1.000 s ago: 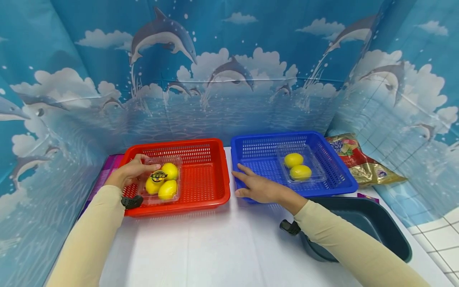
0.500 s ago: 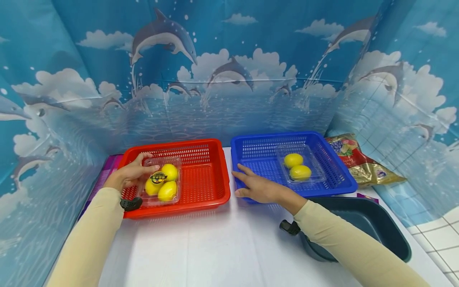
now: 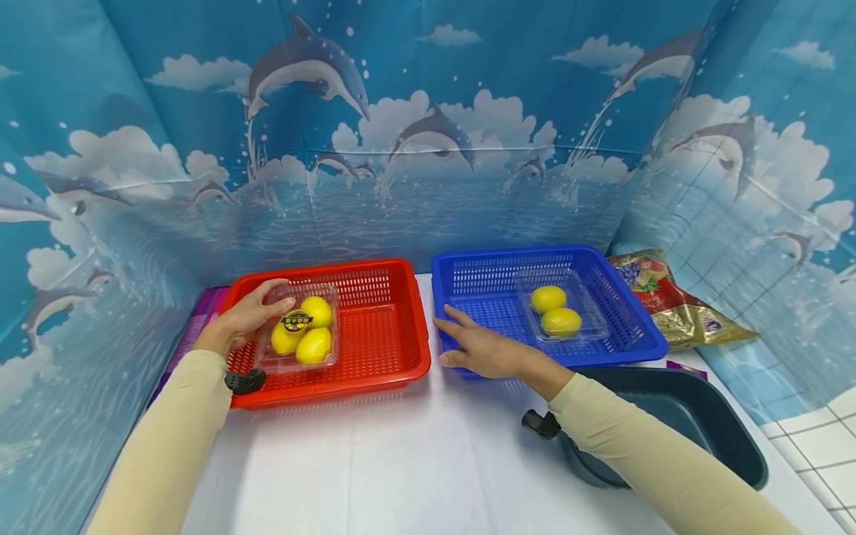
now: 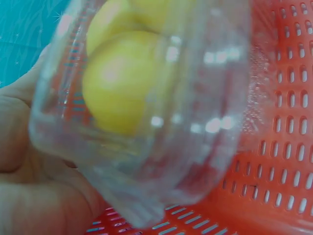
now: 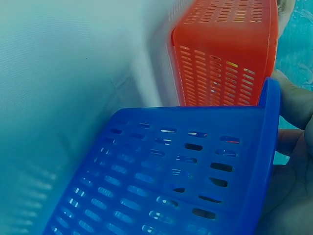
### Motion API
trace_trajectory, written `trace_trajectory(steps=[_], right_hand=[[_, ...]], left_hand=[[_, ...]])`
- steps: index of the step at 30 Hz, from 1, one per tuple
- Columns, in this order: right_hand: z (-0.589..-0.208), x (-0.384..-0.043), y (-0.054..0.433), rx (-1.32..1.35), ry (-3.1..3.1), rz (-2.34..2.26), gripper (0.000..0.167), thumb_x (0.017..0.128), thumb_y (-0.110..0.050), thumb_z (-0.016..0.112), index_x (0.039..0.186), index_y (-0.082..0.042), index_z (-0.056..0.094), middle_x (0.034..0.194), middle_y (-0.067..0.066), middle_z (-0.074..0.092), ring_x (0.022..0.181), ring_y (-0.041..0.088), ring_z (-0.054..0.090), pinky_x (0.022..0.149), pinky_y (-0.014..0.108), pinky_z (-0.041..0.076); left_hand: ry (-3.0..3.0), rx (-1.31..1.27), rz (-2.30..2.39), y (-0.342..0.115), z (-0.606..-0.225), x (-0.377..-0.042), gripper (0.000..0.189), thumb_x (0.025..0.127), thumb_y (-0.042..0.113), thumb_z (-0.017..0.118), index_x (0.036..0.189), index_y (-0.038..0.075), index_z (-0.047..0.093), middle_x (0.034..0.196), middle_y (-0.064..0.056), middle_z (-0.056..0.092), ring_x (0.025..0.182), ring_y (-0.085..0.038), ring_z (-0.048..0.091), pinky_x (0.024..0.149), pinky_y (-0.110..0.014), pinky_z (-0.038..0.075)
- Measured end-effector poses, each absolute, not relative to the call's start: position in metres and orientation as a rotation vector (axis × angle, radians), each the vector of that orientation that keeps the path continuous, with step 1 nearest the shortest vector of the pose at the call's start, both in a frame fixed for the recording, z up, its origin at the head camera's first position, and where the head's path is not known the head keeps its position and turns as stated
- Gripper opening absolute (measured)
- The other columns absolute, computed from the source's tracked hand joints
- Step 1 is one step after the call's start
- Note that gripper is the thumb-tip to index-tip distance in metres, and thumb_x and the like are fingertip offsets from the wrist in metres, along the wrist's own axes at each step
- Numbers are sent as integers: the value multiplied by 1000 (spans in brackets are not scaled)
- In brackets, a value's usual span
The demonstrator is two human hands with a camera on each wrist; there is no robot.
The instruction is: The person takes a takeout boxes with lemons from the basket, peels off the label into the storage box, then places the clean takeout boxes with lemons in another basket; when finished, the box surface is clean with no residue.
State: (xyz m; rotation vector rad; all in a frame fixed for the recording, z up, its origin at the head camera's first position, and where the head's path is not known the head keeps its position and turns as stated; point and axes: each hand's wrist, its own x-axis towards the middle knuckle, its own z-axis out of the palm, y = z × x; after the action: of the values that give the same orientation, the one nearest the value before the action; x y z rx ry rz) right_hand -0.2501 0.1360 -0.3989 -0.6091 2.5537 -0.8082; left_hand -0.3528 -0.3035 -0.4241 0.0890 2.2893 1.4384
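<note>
Left hand (image 3: pixel 249 321): I see it clamped round one clear box (image 3: pixel 281 362) of three lemons (image 3: pixel 314 345), in or just above the red basket (image 3: pixel 377 331), can't tell which | right hand (image 3: pixel 484 349): fingers spread apart at the rim | blue basket (image 3: pixel 478 299): second clear box (image 3: pixel 590 316), two lemons (image 3: pixel 560 322) | near it: one dark tub (image 3: pixel 695 423)

We are seeing vivid colours.
We are noting yellow fruits (image 3: pixel 314 345), a clear box (image 3: pixel 281 364), a red basket (image 3: pixel 374 334), a blue basket (image 3: pixel 478 305), cream sleeves (image 3: pixel 160 446) and a blue curtain (image 3: pixel 200 30) with grey-white dolphins (image 3: pixel 304 63).
</note>
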Motion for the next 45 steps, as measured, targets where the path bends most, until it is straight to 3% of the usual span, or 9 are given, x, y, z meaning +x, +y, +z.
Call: trace_trajectory(steps=[3,6,12,18,31,35,39,42,45], right_hand=[[-399,-250,137,-619,2557,-804,79,100,-39,63,163,-13,24,172,9,0,156,38,13,118,60,31],[-400,-250,137,-627,2557,-803,79,100,-40,63,163,-13,24,172,10,0,156,39,13,117,60,31],[-399,-249,137,-633,2552,-809,79,100,-41,62,163,-13,24,172,10,0,156,39,13,118,61,30],[-398,-250,138,-634,2554,-803,79,100,-41,62,163,-13,24,172,10,0,156,39,13,117,61,30],[-398,-251,137,-644,2560,-788,79,100,-41,63,163,-11,25,172,11,1,156,39,13,118,60,30],[-398,-251,136,-645,2568,-784,79,100,-41,63,163,-11,26,172,11,1,156,39,14,118,59,30],[-396,-250,136,-642,2569,-779,79,100,-41,63,163,-11,26,172,11,2,156,39,14,118,59,30],[-395,-249,136,-638,2569,-780,79,100,-40,63,162,-11,26,172,11,2,156,39,14,118,60,30],[-395,-249,136,-635,2567,-782,79,100,-41,63,162,-11,26,172,11,2,156,39,14,118,60,30]], left_hand=[[2282,83,1484,-303,-424,-353,78,106,36,55,165,23,6,158,-33,29,47,-27,61,57,-45,59],[2292,85,1520,-303,-424,-353,78,106,35,55,165,21,6,159,-32,25,60,-22,66,59,-37,60],[2284,90,1572,-300,-421,-352,80,106,36,54,165,21,3,164,-28,16,129,-40,52,93,-40,59],[2269,87,1589,-298,-411,-350,83,105,40,55,165,24,0,167,-27,9,147,-49,28,112,-61,37],[2308,5,1646,-300,-402,-343,92,100,50,59,165,30,-3,169,-22,7,147,-48,29,113,-61,38],[2326,-59,1646,-294,-392,-336,92,99,52,60,165,30,1,166,-25,18,126,-38,58,80,-40,62],[2267,-114,1707,-283,-381,-327,85,101,47,59,166,30,6,163,-26,27,75,-17,68,48,-30,53],[2220,-119,1782,-276,-381,-327,82,103,45,57,166,32,6,167,-19,21,110,-22,64,82,-35,60],[2206,-109,1840,-272,-385,-327,82,103,46,56,165,33,5,170,-13,13,145,-34,32,113,-47,42]])
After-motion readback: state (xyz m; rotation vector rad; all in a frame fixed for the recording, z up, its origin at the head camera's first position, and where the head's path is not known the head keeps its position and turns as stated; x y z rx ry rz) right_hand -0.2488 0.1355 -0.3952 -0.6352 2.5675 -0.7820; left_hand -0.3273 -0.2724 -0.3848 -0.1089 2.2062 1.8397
